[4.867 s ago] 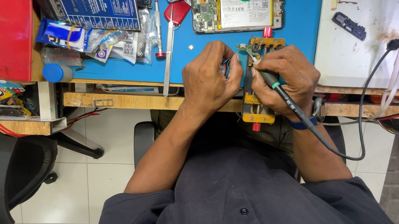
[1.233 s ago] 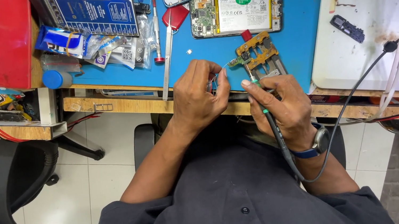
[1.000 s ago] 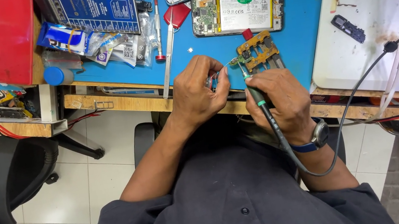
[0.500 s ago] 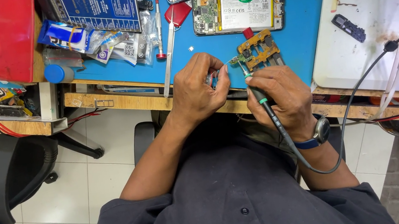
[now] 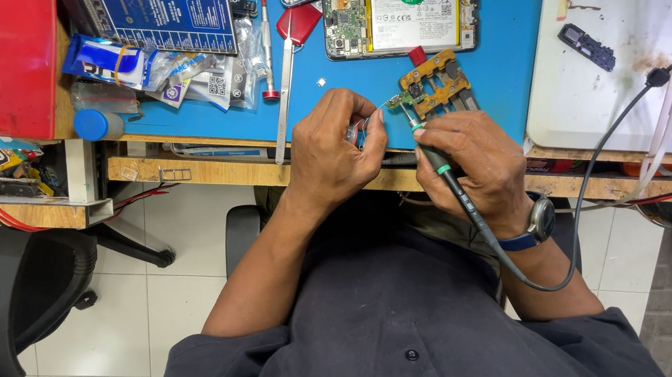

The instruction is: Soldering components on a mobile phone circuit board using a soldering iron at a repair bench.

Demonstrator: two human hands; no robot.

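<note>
My right hand [image 5: 477,160] grips a black soldering iron [image 5: 440,169] with a green collar, its tip pointing up at a small green circuit board [image 5: 405,100]. That board is clamped in a brown holder jig [image 5: 439,84] on the blue mat [image 5: 507,14]. My left hand [image 5: 335,157] is pinched shut on a thin tool or wire whose end meets the small board from the left; what it is I cannot make out. The iron's black cable [image 5: 588,173] loops down past my wrist and runs to the right.
An opened phone [image 5: 403,18] with its battery showing lies beyond the jig. A red-handled tool [image 5: 292,59], packets and a blue card lie to the left. A white tray [image 5: 652,63] stands at the right, a black chair [image 5: 0,299] at the left.
My hands have shifted slightly since a second ago, with the iron tip staying at the small board. Earlier both hands lay lower over the jig.
</note>
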